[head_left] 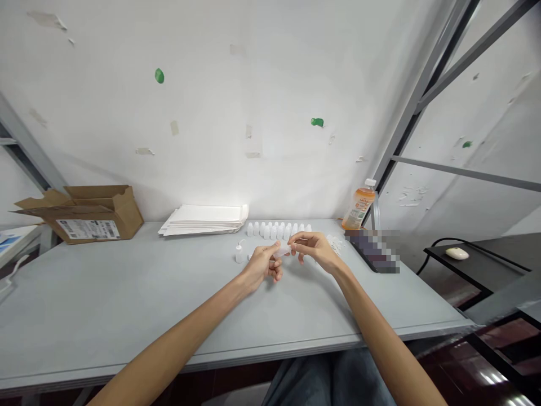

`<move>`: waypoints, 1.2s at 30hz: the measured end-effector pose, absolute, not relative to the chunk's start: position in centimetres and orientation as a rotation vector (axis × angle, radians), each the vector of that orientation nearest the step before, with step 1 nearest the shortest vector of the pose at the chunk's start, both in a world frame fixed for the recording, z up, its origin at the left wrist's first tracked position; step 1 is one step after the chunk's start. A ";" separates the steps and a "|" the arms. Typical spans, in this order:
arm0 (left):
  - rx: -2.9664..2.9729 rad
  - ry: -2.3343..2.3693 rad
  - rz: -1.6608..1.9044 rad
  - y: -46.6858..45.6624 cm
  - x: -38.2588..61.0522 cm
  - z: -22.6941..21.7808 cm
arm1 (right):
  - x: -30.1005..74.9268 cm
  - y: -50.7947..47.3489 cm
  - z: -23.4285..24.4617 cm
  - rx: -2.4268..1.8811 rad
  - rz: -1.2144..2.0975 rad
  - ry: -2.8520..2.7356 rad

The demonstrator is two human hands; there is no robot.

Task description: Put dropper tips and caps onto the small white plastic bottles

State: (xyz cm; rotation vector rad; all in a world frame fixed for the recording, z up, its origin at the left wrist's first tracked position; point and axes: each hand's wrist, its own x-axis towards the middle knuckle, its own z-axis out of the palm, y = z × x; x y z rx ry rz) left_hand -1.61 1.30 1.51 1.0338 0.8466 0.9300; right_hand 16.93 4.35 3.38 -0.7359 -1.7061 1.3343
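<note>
My left hand (264,264) is closed around a small translucent white plastic bottle (282,250), held above the grey table (127,293). My right hand (315,248) pinches the bottle's right end with thumb and fingertips. Just behind my hands stands a row of several small white dropper bottles (276,230). One more small bottle (239,253) stands alone to the left of my left hand. A little heap of small white parts (337,243) lies to the right of my right hand.
A stack of white padded envelopes (205,219) lies at the back by the wall. An open cardboard box (87,213) sits at the back left. An orange drink bottle (359,207) stands at the back right beside a dark flat object (374,252). A side table holds a mouse (457,253).
</note>
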 end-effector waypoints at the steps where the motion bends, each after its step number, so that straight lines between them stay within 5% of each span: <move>1: 1.033 0.856 0.929 1.3 -1.6 1.5 | 16.8 4.3 3.3 -0.739 1.328 -1.700; 15: 1.060 0.902 0.975 1.2 -1.9 1.9 | 20.7 6.9 3.0 -1.031 0.844 -1.534; 25: 1.096 0.910 1.013 1.7 -2.3 2.0 | 20.8 6.4 1.5 -1.352 0.154 -2.044; 36: 1.122 0.934 1.011 1.6 -2.1 1.9 | 19.3 5.6 1.0 -1.572 -0.156 -2.332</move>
